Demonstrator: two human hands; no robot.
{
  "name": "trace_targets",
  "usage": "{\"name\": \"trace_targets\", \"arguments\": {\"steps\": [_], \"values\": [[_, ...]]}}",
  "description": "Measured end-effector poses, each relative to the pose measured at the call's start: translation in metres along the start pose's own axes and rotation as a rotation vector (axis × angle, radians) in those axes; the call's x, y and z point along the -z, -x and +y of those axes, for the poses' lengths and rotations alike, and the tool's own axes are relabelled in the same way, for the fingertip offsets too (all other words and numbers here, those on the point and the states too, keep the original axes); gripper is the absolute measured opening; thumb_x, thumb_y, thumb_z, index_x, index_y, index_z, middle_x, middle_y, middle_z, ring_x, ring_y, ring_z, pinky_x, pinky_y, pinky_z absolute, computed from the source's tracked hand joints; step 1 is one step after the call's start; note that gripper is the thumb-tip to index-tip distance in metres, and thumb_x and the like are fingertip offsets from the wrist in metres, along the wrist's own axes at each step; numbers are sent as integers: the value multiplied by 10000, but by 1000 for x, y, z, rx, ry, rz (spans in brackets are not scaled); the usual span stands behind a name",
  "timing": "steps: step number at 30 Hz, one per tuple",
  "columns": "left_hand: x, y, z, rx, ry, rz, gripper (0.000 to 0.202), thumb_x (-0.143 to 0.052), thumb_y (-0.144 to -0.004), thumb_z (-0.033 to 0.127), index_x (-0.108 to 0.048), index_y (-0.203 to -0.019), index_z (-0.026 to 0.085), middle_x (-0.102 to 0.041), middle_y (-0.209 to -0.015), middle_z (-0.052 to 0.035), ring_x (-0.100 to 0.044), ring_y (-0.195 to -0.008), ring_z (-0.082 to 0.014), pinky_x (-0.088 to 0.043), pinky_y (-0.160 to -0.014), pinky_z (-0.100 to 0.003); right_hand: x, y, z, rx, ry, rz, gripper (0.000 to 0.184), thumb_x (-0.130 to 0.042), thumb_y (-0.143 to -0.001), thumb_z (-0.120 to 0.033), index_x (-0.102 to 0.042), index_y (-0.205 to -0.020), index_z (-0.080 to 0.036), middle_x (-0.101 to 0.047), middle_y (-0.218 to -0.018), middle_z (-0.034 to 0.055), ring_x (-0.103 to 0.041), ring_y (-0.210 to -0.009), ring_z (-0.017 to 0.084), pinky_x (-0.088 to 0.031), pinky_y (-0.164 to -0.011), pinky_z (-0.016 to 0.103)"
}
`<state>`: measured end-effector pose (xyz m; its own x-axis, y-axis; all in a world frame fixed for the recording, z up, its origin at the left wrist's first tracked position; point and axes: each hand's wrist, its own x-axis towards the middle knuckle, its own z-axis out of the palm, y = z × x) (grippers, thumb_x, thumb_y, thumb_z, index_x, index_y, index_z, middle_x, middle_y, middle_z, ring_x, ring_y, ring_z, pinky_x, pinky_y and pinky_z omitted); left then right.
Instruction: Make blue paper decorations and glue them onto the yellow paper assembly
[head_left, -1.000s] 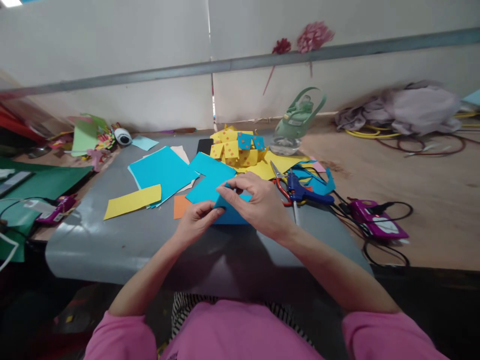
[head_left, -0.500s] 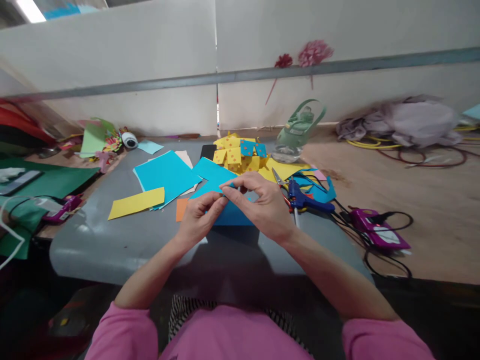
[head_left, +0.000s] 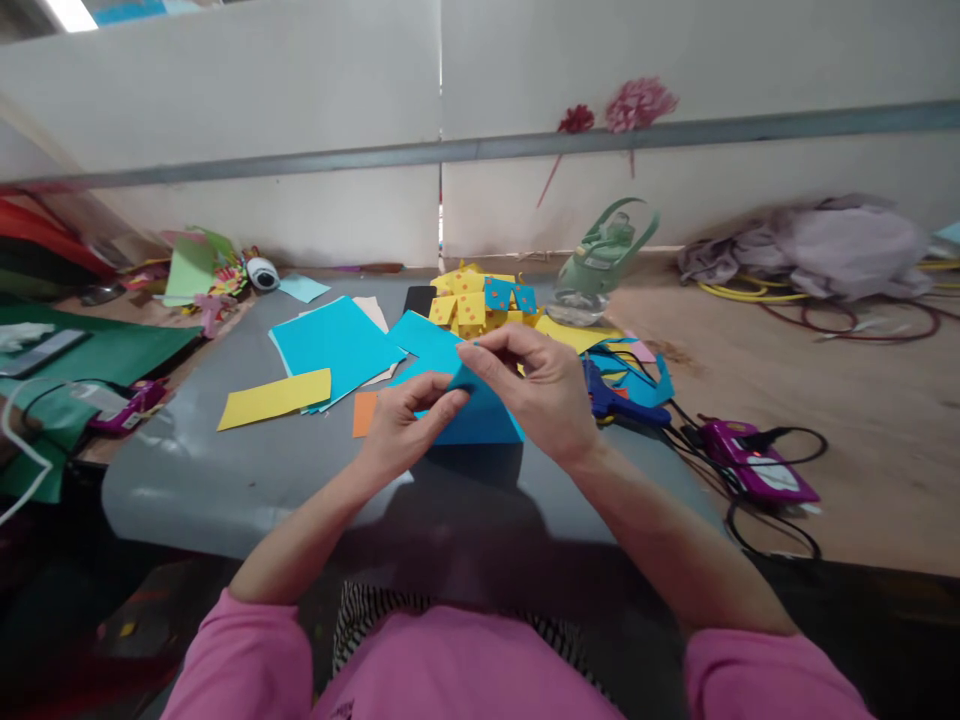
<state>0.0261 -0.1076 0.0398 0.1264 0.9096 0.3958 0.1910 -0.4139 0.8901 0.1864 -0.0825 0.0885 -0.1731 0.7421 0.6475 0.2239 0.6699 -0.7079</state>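
Between my two hands is a piece of blue paper [head_left: 463,372], seen partly edge-on. My left hand [head_left: 405,425] pinches its lower edge between thumb and fingers. Higher up, my right hand [head_left: 536,390] grips the same paper with thumb and forefinger. A darker blue sheet [head_left: 480,428] shows below and behind the hands; whether it joins the held piece I cannot tell. Beyond the fingers lies another blue sheet [head_left: 424,338]. Yellow and blue dotted paper pieces [head_left: 469,308] are heaped behind it. A small orange paper [head_left: 364,412] lies beside my left hand.
Stacked blue sheets [head_left: 337,345] and a yellow strip [head_left: 274,400] lie on the left. At right are a blue glue gun [head_left: 622,402], a purple power box [head_left: 757,460] with cables, and paper scraps [head_left: 630,370]. A green bottle [head_left: 600,260] stands at the back.
My hands have drawn slightly apart, the right one rising. More of the blue paper shows between the fingertips. My right hand now covers the scissors. The view has shifted slightly.
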Motion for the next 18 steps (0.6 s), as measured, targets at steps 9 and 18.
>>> {"name": "trace_targets", "arguments": {"steps": [9, 18], "values": [[34, -23, -1, 207, 82, -106, 432, -731, -774, 587, -638, -709, 171, -505, -629, 30, -408, -597, -95, -323, -529, -231, 35, -68, 9, -10, -107, 252, 195, -777, -843, -305, -674, -727, -187, -530, -597, -57, -422, -536, 55, -345, -511, 251], [49, -18, -34, 639, 574, -197, 458, -919, -595, 484, -700, -830, 158, -716, -726, 0, -636, -607, -115, -528, -577, -223, 40, -66, 29, -368, -439, 11, 373, -651, -884, -582, -713, -854, -215, -613, -696, -17, -515, -561, 90, -374, -464, 230]]}}
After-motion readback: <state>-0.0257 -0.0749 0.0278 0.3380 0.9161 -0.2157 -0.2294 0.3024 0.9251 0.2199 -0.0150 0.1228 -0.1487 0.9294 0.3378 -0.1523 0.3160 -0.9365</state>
